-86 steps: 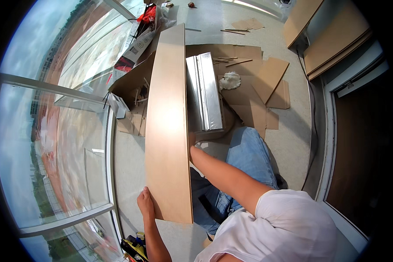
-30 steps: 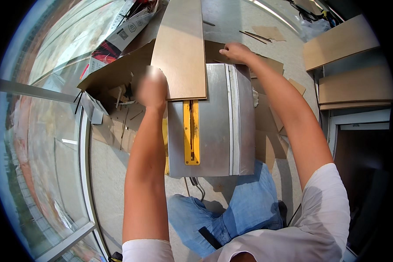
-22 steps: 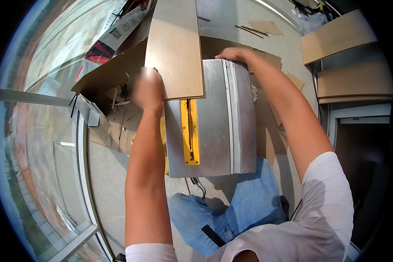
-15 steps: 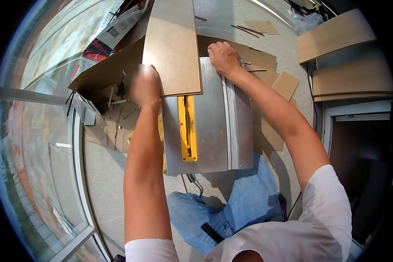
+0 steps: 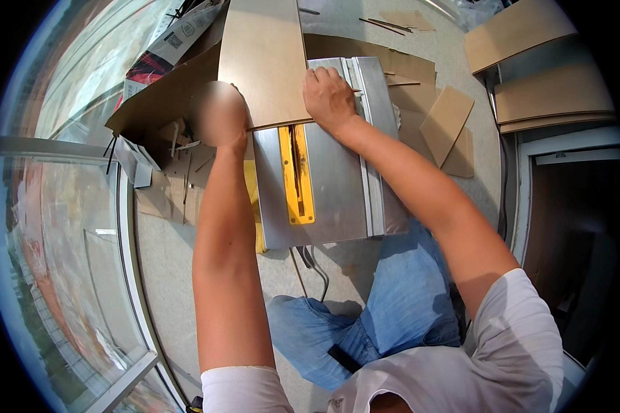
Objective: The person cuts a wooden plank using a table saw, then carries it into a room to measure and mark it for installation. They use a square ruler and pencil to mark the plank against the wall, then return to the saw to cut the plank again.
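Observation:
A long plywood board (image 5: 265, 65) lies over the far part of a metal table saw top (image 5: 341, 199). Its near edge crosses the yellow slotted insert plate (image 5: 296, 186). At the board's left edge is my left hand (image 5: 222, 120); a blur hides most of its fingers. My right hand (image 5: 328, 100) is closed, with curled fingers on the board's right edge near its close corner. A thin, pointed brown piece (image 5: 356, 90) sticks out beside that hand. Right of it, a pale metal rail (image 5: 368, 162) runs along the saw top.
Brown cardboard (image 5: 165, 79) and scraps surround the saw's far side. Flat wood offcuts (image 5: 448, 124) lie to the right. Several more boards (image 5: 558, 96) are stacked at far right, above a dark doorway (image 5: 565, 220). A framed window (image 5: 127, 261) borders the left.
My right hand has moved left from the rail area to the board's right edge. The board sits slightly more tilted against the saw top. The whole view has shifted a little.

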A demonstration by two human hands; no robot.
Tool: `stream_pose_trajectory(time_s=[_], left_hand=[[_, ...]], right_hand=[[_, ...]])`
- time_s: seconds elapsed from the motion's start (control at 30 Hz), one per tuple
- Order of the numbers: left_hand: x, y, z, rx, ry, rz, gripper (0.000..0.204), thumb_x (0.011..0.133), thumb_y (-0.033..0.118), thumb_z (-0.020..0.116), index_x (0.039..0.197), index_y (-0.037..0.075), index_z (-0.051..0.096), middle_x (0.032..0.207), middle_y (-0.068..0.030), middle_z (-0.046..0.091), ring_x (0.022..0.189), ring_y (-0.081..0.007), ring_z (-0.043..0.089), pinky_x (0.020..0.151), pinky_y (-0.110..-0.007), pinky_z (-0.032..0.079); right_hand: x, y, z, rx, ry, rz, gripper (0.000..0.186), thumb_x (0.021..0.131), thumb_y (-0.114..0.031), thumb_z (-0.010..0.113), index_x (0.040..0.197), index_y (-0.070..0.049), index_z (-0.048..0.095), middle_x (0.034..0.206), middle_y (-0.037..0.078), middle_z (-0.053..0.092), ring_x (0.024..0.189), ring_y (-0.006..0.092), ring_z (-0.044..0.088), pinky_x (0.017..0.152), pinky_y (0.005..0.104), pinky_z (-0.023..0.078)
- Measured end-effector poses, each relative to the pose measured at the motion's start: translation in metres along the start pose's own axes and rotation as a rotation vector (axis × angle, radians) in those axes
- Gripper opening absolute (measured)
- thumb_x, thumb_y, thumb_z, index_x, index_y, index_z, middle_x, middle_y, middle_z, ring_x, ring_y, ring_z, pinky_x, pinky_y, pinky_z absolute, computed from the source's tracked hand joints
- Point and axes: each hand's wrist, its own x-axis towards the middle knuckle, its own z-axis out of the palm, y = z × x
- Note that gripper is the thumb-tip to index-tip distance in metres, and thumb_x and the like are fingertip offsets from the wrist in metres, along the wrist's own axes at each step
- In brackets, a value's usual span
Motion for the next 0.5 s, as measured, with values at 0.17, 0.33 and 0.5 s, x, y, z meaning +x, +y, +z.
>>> stream_pose_trajectory(time_s=[0.17,0.33,0.5], left_hand=[[-0.004,0.012,-0.011,0.209,-0.224,-0.136,0.034,0.097,0.043,0.062,0.096,0.010,0.072,0.095,-0.0088,0.072,0.088,-0.0250,0.067,0.078,-0.038,0.053],[-0.001,0.017,-0.023,0.227,-0.263,-0.153,0.047,0.098,0.051,0.059,0.088,0.006,0.072,0.082,-0.0147,0.071,0.075,-0.0321,0.066,0.071,-0.044,0.053],[-0.001,0.029,-0.032,0.205,-0.332,-0.217,0.049,0.098,0.053,0.059,0.093,0.006,0.073,0.090,-0.0168,0.072,0.084,-0.0337,0.068,0.078,-0.044,0.053]], right_hand=[[-0.010,0.002,-0.003,-0.015,-0.003,-0.012,0.015,0.088,-0.012,0.057,0.087,-0.002,0.068,0.089,0.012,0.066,0.088,0.0281,0.063,0.073,0.0381,0.056],[-0.009,0.000,-0.004,0.001,-0.019,-0.022,0.015,0.088,-0.013,0.057,0.086,-0.002,0.068,0.089,0.011,0.066,0.088,0.0286,0.063,0.074,0.0388,0.056],[-0.013,0.001,-0.005,0.010,-0.017,-0.016,0.015,0.089,-0.014,0.058,0.084,-0.004,0.067,0.089,0.011,0.066,0.089,0.0293,0.063,0.075,0.0394,0.055]])
